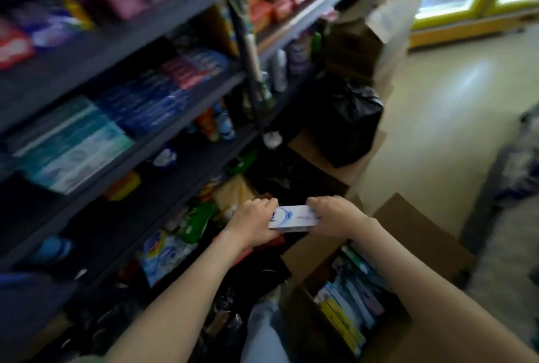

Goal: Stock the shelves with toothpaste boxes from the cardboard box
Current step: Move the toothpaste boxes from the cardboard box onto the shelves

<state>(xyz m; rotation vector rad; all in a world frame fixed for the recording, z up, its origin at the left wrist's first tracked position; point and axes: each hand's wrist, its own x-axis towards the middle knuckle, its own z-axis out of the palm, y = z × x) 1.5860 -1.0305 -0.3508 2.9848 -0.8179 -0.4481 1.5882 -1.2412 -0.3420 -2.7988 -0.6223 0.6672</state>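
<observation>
step: carry toothpaste box (293, 218) to shelf | left hand (253, 224) and right hand (332, 218) each curled round one end; box held level above cardboard box (388, 298) | tip: keep it level; slide in beside stacked toothpaste boxes (145, 103) on shelf (163, 129), label outward

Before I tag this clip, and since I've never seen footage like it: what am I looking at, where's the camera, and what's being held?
No machine here: the two grips are a person's bare hands. The one picture comes from a camera worn on the head, looking forward and down. The left grip and right grip each curl round one end of a white-and-blue toothpaste box, held in the air. Lower right is an open carton with more packs standing inside. On the left are dark shelves, one carrying toothpaste stacks. The picture is blurred, so labels can't be read.
</observation>
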